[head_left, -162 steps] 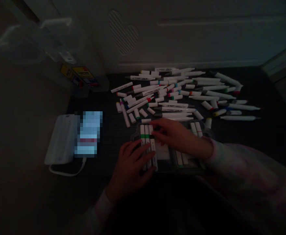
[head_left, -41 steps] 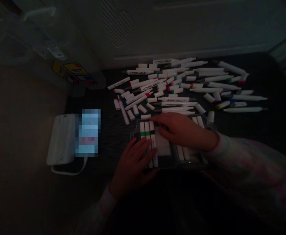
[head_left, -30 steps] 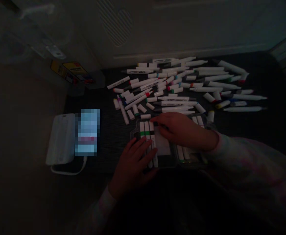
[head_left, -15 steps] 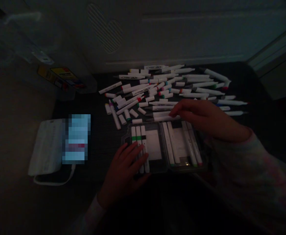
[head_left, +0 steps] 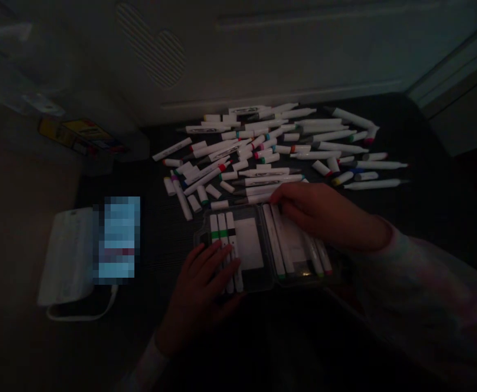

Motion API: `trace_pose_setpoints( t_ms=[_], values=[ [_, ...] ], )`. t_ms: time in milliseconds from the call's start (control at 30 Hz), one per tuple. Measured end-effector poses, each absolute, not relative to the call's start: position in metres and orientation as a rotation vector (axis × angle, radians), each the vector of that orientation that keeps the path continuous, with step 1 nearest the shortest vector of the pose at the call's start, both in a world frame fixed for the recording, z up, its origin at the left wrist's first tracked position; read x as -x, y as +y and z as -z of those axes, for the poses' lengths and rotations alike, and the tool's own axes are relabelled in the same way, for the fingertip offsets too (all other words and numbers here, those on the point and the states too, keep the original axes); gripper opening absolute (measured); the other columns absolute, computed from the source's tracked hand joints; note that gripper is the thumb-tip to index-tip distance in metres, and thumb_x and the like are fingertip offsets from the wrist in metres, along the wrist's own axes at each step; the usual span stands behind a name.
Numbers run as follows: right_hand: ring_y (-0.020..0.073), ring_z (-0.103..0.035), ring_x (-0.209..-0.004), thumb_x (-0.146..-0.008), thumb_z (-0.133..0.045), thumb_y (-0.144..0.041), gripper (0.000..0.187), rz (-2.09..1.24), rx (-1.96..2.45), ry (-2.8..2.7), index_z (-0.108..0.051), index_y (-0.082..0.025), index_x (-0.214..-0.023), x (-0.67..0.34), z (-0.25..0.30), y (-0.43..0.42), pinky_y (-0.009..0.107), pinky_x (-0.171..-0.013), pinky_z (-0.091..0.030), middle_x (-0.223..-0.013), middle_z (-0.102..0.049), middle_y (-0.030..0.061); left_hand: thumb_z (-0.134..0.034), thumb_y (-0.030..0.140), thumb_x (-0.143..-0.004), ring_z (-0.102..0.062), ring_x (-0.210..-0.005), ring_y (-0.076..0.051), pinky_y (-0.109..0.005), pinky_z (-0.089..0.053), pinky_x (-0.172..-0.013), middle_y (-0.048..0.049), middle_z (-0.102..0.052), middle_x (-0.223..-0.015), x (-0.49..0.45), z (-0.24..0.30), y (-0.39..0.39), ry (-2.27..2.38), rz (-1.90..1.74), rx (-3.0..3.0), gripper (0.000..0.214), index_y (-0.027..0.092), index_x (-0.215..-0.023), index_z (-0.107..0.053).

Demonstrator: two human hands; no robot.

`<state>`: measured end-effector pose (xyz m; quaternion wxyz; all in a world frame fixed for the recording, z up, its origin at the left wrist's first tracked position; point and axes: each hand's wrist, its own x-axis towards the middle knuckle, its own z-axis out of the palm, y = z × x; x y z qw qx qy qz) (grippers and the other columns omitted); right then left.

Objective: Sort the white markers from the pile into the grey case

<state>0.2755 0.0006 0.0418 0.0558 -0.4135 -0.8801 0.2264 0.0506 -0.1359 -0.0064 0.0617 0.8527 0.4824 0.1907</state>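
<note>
An open clear plastic marker case lies in front of me, its two halves side by side. Three white markers with green and black bands fill part of the left half. Across their lower ends rests my left hand, fingers spread and flat. The right half holds several white markers, two at its left side and two at its right. My right hand is over the top of this half, fingers bent together, fingertips at the upper ends of the left pair. Whatever it may grip is hidden.
Many loose white markers and caps are scattered behind the case on the dark tabletop. A lit phone and a white box-shaped device with a cable lie at left. A pale panel rises behind.
My right hand has moved down and left, to the upper ends of the markers in the right half. My left hand stays on its markers. The view has shifted slightly.
</note>
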Motion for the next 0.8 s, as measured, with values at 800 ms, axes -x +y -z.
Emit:
trace_pose_setpoints(
  t_ms=[800],
  values=[
    [0.0211, -0.053, -0.084, -0.08, -0.041, -0.015, 0.019, -0.234, 1.121, -2.857, -0.057, -0.012, -0.09, -0.262, -0.031, -0.014, 0.03, -0.074, -0.034, -0.086, -0.059, 0.0084, -0.06, 0.032, -0.073, -0.046, -0.115, -0.026, -0.047, -0.038, -0.095, -0.0114, -0.057, -0.117, -0.051, 0.005, -0.136, 1.462, -0.532, -2.581, 0.04, 0.018, -0.11, -0.054]
  ],
)
